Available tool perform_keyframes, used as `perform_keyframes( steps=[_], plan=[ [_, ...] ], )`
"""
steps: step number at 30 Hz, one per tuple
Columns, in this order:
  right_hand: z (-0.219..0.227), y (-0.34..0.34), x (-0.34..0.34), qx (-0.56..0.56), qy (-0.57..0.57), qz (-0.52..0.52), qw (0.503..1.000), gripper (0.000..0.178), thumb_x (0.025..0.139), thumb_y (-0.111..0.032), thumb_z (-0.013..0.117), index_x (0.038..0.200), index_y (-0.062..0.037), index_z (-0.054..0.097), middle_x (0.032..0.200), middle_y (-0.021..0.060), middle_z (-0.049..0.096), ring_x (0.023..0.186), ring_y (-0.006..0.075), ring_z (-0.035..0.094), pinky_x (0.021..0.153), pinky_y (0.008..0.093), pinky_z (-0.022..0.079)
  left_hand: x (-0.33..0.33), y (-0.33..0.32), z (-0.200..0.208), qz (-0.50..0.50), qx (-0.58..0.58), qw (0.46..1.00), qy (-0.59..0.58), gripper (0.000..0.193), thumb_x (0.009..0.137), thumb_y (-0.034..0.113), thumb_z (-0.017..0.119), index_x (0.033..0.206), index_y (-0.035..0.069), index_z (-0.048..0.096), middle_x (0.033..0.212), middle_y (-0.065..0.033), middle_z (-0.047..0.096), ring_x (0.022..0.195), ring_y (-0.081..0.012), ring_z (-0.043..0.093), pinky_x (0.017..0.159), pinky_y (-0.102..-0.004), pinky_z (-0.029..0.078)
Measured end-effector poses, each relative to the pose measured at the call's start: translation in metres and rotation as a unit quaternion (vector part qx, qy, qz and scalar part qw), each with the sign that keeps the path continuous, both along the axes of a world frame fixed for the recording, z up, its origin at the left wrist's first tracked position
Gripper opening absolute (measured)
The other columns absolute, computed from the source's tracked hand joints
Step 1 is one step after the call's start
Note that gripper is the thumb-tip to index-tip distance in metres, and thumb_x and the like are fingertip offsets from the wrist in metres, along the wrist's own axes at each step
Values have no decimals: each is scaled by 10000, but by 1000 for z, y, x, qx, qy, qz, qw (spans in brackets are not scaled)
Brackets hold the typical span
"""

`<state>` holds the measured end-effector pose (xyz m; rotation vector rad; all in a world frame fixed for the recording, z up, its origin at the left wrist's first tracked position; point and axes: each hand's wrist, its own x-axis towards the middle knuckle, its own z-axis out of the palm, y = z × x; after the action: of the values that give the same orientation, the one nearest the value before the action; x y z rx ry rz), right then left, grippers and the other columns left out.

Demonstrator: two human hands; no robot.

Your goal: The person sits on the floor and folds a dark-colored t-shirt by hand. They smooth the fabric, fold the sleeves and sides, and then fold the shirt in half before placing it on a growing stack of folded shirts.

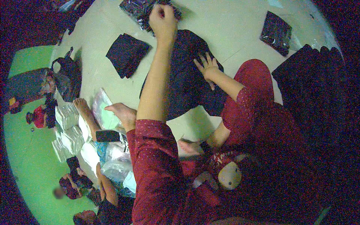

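Observation:
A black garment (183, 71) lies spread on the pale floor before me. My right hand (207, 68) rests flat on its right side, fingers apart, holding nothing. My left hand (163, 18) reaches far forward, beyond the garment's top edge. Its fingers are curled closed on a dark package in shiny clear plastic (137, 12), which the hand partly covers. To the left of the garment is a folded black cloth (127, 55), touched by neither hand. Another plastic-wrapped dark package (276, 33) lies apart at the far right.
Dark folded pieces (311, 82) are piled at the right. My bare foot (124, 114) is near the garment's left edge. Clear plastic bags (118, 168), a black phone-like object (107, 135) and white stacks (69, 129) lie to the left, where several other people sit.

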<state>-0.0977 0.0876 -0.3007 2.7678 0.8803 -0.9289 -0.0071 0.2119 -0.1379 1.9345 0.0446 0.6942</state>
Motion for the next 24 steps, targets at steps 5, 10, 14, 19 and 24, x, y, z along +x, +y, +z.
perform_keyframes(
  steps=[5, 10, 14, 19, 24],
  plan=[
    [2, 5, -1, 12, 20, -29, 999, 1464, 289, -228, 875, 1373, -182, -108, 1418, 176, -148, 1282, 433, -118, 989, 589, 129, -2, 10, 8, -140, 112, 968, 177, 256, 768, 226, 516, 723, -17, 586, 620, -109, 598, 519, -176, 574, 552, -292, 459],
    [2, 2, 0, 34, 19, -27, 999, 1477, 282, -239, 878, 1371, -185, -118, 1423, 174, -128, 1282, 435, -109, 990, 588, 132, -10, -4, -2, -138, -44, 979, 141, 222, 779, 189, 512, 710, -14, 573, 595, -77, 574, 530, -163, 566, 539, -285, 446],
    [5, 3, 0, 23, 35, -23, 999, 1482, 289, -253, 880, 1365, -181, -137, 1425, 170, -120, 1282, 437, -102, 994, 581, 134, 2, -3, 16, -34, 32, 999, -21, 219, 778, 167, 514, 689, -27, 564, 593, -78, 560, 524, -108, 491, 509, -274, 405],
    [1, 4, -2, 31, 27, -30, 999, 1480, 281, -239, 880, 1370, -165, -120, 1434, 143, -105, 1288, 427, -98, 994, 583, 126, -11, 0, 30, 32, 26, 996, -80, 200, 766, 131, 499, 627, -14, 500, 559, -22, 477, 558, -96, 424, 519, -264, 363],
    [-27, 11, -2, 37, 19, -58, 997, 1460, 276, -226, 881, 1380, -164, -72, 1437, 128, -106, 1286, 422, -115, 996, 579, 124, -16, 12, 54, 95, -76, 987, -104, 222, 786, 130, 483, 606, 1, 464, 542, -6, 430, 547, -88, 387, 493, -269, 327]
  ],
)
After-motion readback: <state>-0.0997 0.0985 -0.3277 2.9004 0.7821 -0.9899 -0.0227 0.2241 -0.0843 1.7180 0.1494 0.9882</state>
